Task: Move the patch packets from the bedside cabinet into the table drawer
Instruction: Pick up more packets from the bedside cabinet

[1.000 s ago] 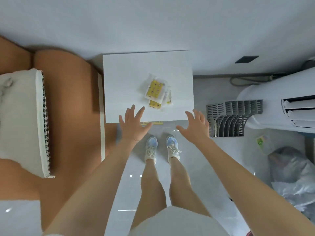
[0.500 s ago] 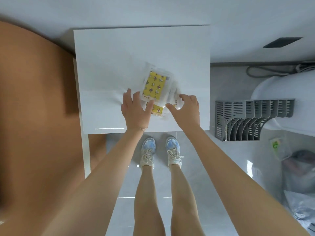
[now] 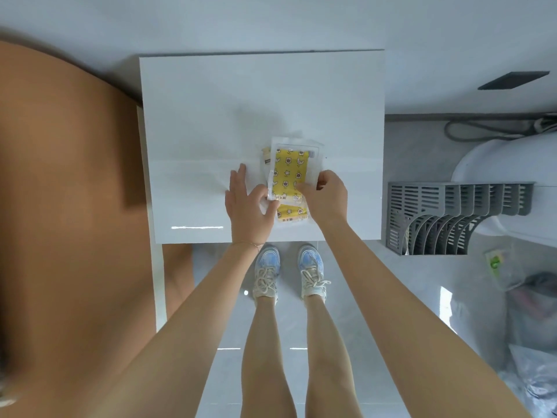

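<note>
A small pile of clear patch packets (image 3: 290, 173) with yellow star-print patches lies near the front edge of the white bedside cabinet (image 3: 211, 116). My left hand (image 3: 245, 203) pinches the pile's lower left edge, its fingers spread flat on the cabinet top. My right hand (image 3: 327, 196) grips the right side of the top packet, thumb pressed on its yellow face. A lower packet (image 3: 291, 214) sticks out toward me between both hands. The table drawer is not in view.
A tan padded bed headboard (image 3: 69, 191) stands left of the cabinet. A grey slatted rack (image 3: 446, 218) and a white appliance (image 3: 512, 176) are to the right. Plastic bags (image 3: 530, 327) lie on the floor at the lower right. My feet are just before the cabinet.
I have stepped closer to the cabinet. Both hands went from open in the air to touching the packets, and now hold the pile, which has been squared up.
</note>
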The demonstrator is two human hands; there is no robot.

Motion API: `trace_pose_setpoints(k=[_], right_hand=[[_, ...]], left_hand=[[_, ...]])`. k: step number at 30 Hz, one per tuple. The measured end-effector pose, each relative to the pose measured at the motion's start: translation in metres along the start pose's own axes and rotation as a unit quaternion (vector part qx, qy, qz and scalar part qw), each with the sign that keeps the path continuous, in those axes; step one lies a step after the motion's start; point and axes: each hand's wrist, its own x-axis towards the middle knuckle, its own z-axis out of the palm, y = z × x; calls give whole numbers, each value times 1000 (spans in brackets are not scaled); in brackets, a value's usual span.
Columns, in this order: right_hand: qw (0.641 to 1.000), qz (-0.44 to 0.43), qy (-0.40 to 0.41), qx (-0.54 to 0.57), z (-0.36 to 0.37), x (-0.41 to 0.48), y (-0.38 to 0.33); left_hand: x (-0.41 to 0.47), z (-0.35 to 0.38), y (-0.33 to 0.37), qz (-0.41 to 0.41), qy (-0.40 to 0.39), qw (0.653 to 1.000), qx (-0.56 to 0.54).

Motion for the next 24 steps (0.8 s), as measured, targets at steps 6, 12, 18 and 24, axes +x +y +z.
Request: trace_pose_setpoints(k=[6, 12, 18, 24], right_hand=[[998, 6, 45, 49, -16, -5, 12], [990, 11, 104, 92, -34, -13, 36], [982, 6, 155, 112, -44, -17, 53], [977, 18, 175, 119, -46, -15, 61]], left_hand=[[4, -12, -1, 6, 19, 1000, 13], [27, -10, 15, 20, -18, 998, 61], [25, 0, 15, 66, -101, 979, 162], [10, 14, 18, 63, -95, 984, 135]])
